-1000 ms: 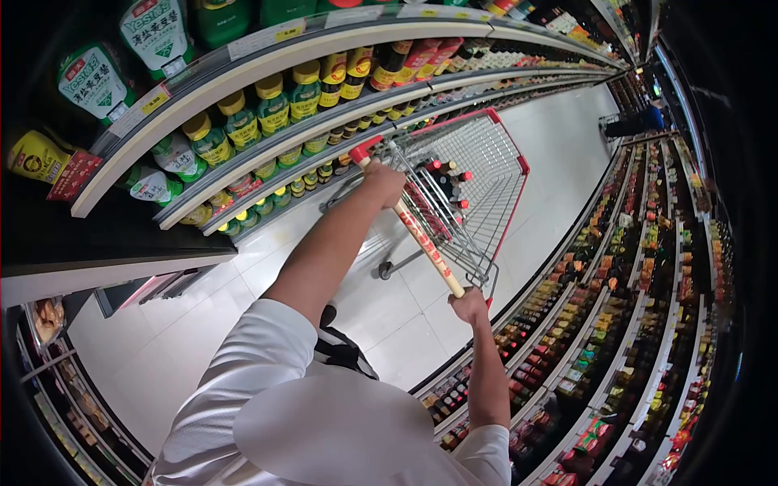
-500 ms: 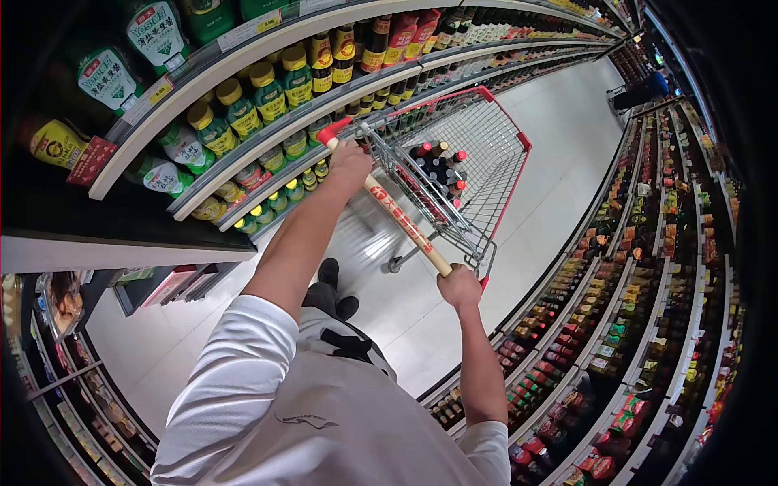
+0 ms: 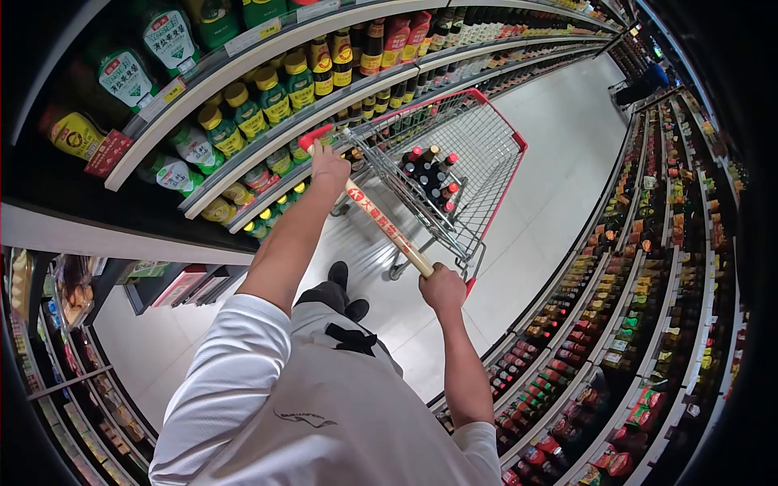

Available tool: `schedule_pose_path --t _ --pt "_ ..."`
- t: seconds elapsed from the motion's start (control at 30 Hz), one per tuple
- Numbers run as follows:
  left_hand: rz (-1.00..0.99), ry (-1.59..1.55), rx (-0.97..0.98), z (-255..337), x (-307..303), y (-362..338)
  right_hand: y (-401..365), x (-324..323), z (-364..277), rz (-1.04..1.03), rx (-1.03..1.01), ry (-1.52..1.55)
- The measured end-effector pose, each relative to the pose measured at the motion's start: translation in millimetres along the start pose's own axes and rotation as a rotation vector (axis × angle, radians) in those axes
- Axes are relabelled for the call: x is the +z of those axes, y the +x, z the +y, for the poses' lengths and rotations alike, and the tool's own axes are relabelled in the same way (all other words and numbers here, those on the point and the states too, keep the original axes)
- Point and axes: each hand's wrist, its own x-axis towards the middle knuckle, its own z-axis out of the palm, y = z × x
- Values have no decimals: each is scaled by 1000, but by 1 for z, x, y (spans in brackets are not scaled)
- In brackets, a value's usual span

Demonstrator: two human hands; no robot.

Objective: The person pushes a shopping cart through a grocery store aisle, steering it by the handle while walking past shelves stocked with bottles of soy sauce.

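Observation:
My left hand (image 3: pixel 330 168) is wrapped round the left end of a cream shopping cart handle (image 3: pixel 387 227) printed with red characters. Round the handle's right end, my right hand (image 3: pixel 443 287) is closed as well. Beyond the handle extends the wire shopping cart (image 3: pixel 478 154), with red trim along its rim. Several dark bottles (image 3: pixel 431 172) with red caps, one with a tan cap, stand together in the basket near the handle side.
Shelves of green bottles with yellow labels (image 3: pixel 275 101) run close along the left. Curving shelves of jars and packets (image 3: pixel 592 324) line the right. Pale floor (image 3: pixel 559 154) stretches ahead between them. A person in dark clothing (image 3: pixel 644 85) is at the far end.
The cart handle and both my hands have shifted slightly left in view. The shelves on the left have slid a little to the right. Both hands keep their hold.

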Motion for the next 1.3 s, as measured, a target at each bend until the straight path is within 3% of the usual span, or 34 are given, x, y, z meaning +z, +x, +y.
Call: schedule_pose_path --t 0.23,0.43,0.57,0.7,0.9,1.3 --pt "23 29 32 -8 4 -7 -10 18 2 193 -121 -21" --pt "-18 56 115 -13 -3 3 -3 14 4 205 -115 11" --pt "69 -148 235 -24 -3 18 8 11 8 197 -81 8" --pt "304 -283 311 -30 4 36 22 -2 9 166 -77 51" --pt "154 -178 319 -31 -21 72 46 -21 7 169 -129 120" --pt "60 -133 480 -21 -59 115 103 -44 22 -81 141 -68"
